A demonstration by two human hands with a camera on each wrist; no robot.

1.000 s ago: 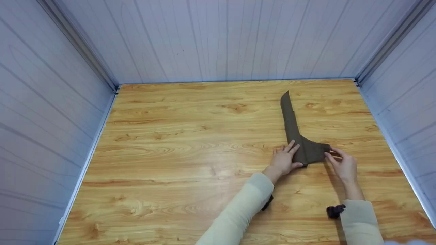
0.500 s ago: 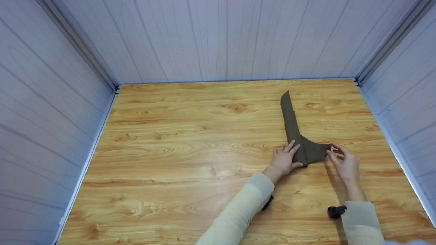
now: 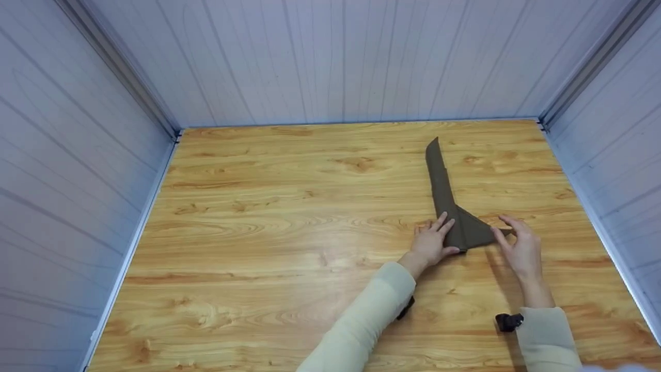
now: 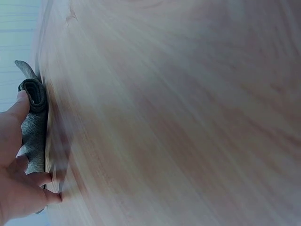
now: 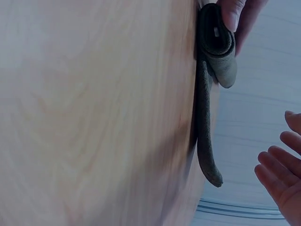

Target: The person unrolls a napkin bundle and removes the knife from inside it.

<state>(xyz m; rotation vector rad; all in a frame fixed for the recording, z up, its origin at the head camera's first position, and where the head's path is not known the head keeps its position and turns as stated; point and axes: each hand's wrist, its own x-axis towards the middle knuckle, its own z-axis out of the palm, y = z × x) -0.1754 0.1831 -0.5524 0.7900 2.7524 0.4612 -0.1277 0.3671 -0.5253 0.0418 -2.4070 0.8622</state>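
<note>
A grey-brown cloth [image 3: 440, 181], rolled into a long narrow strip, lies slanted on the right part of the table. From its near end a tapering flap [image 3: 474, 230] sticks out to the right. Spread over the near end, my left hand [image 3: 429, 243] presses the roll down; in the left wrist view the thumb rests by the coiled end [image 4: 34, 94]. My right hand [image 3: 522, 253] is at the flap's tip, thumb and finger parted. In the right wrist view, the right fingers [image 5: 277, 165] look loose and apart from the flap, whose end curls up slightly.
The wood-grain table [image 3: 289, 217] is bounded by a pale panel wall [image 3: 320, 62] at the back and by side walls left and right. A small black wrist camera [image 3: 509, 322] sits at the right sleeve.
The right hand pinched the flap's end and pulled it slightly rightward, then its fingers parted. The flap's end now narrows to a point. The left hand and the roll stayed put.
</note>
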